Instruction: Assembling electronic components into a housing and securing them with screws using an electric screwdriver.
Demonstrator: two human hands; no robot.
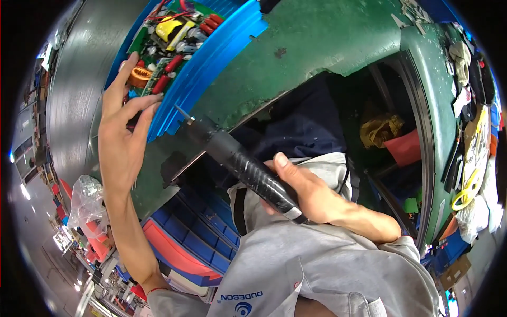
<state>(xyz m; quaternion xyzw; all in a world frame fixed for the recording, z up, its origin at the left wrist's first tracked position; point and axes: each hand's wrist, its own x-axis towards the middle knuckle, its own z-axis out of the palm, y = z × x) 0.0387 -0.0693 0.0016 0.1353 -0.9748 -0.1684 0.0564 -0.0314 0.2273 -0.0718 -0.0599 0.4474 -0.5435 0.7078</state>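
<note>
A blue ribbed housing (pixel 211 66) lies at the upper left with a green circuit board in it. The board carries a copper-wound coil (pixel 139 77), red cylindrical parts (pixel 173 64) and a yellow-wrapped transformer (pixel 168 28). My left hand (pixel 122 124) is at the near end of the housing, its thumb and a finger closed at the wall and another finger reaching over the board by the coil. My right hand (pixel 311 195) is wrapped round a black electric screwdriver (pixel 248 166). The thin bit points up and left toward the housing wall, just short of my left fingertips.
The worn green bench top (pixel 296 37) has a cut-out in front of me. Blue bins with a red edge (pixel 182 248) stand below at left, near a clear plastic bag (pixel 87 201). Yellow-handled scissors (pixel 467 191) lie among clutter at right. A metal surface (pixel 79 105) runs along the left.
</note>
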